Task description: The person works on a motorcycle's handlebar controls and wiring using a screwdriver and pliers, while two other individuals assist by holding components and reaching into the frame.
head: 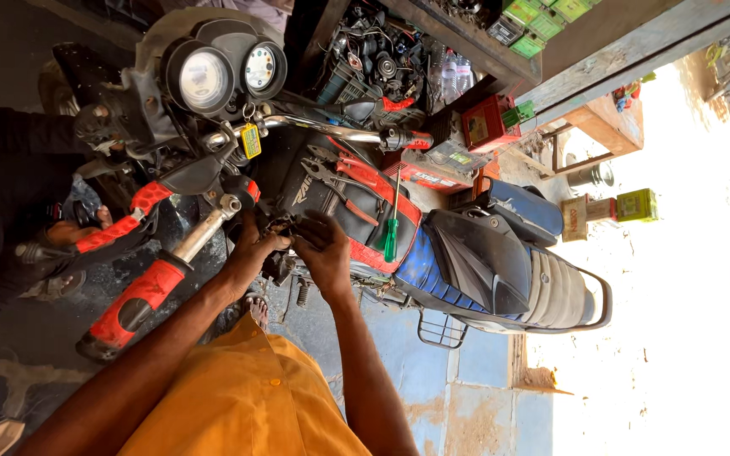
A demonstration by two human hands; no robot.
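Head view: nearest the camera an orange shirt is seen, and from it both forearms reach up to the side of a motorcycle. The left hand is curled, its fingers closed on a small dark part of the engine area just below the fuel tank; the right hand is pressed against the same spot, fingers bent round it. What exactly is pinched cannot be told, since the part is dark and hidden by the fingers (probably a small fitting or connector). It is judged to be rigid, light, possibly greasy, and best held by fingertips at its edges.

Just beyond, a green-handled screwdriver and pliers are laid on the red-and-black tank cover, apart from both hands. Red fork guards and the round gauges are seen to the left.

Farther off, a wooden shelf is packed with dark spare parts, and green boxes are stacked on top. A red box stands beneath it.
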